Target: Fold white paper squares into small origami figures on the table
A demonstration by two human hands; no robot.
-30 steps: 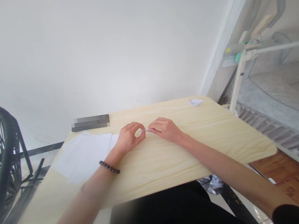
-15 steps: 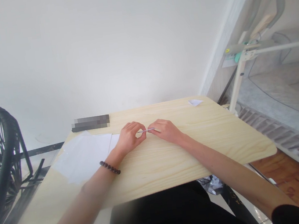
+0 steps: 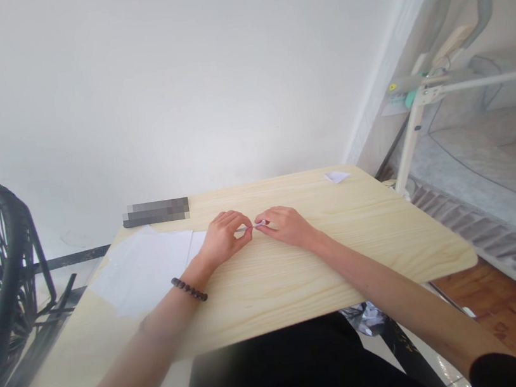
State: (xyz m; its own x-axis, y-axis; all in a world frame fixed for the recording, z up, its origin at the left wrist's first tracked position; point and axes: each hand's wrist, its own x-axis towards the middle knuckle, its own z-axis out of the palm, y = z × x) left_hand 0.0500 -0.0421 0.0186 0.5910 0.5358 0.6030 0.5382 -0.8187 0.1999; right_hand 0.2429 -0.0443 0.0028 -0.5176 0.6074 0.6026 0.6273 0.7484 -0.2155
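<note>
A small piece of white folded paper [image 3: 259,223] is pinched between my two hands, seen nearly edge-on, just above the wooden table [image 3: 281,286]. My left hand [image 3: 224,237], with a dark bead bracelet at its wrist, grips the paper's left end between thumb and index finger. Thumb and fingertips of my right hand [image 3: 287,222] close on the right end. Fingers cover most of the paper, so its full shape is hidden. White paper sheets [image 3: 148,270] lie flat to the left of my left hand.
A small folded white paper piece [image 3: 337,176] lies at the table's far right corner. At the back left is a dark, pixelated object [image 3: 157,213]. A black woven chair [image 3: 15,240] stands left of the table, and a white metal frame [image 3: 414,126] stands to the right.
The paper's right end looks slightly bent or turned at my right fingers, where it was a straight thin edge before. Both hands stay in nearly the same place.
</note>
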